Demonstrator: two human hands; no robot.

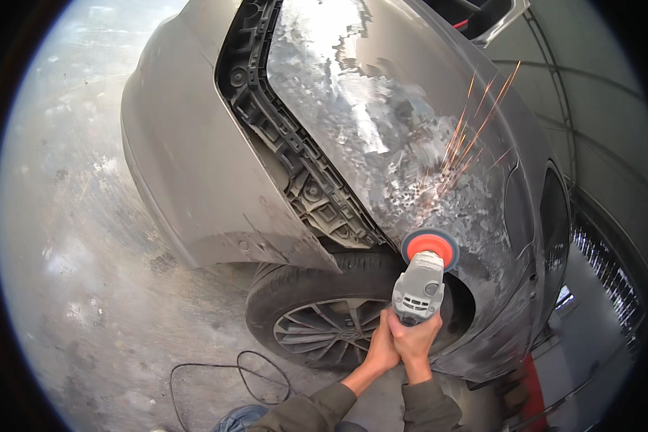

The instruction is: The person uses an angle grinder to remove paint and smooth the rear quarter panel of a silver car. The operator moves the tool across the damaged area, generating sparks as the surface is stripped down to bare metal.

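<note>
The grinder (pixel 418 288) extends forward from gripping fingers (pixel 396 327).

We cannot see the grinder's (pixel 419 288) handle, covered by the left hand (pixel 384 347) and right hand (pixel 417 338). They and the tool block part of the wheel (pixel 324 327). Sparks (pixel 462 147) blur into streaks. The top edge crops the car (pixel 187 158); the lower edge crops both sleeves (pixel 428 409).

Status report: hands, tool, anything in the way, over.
Left hand and right hand both gripping grinder. Disc at scuffed car panel, throwing sparks. Black cord looped on floor, clear of disc.
</note>
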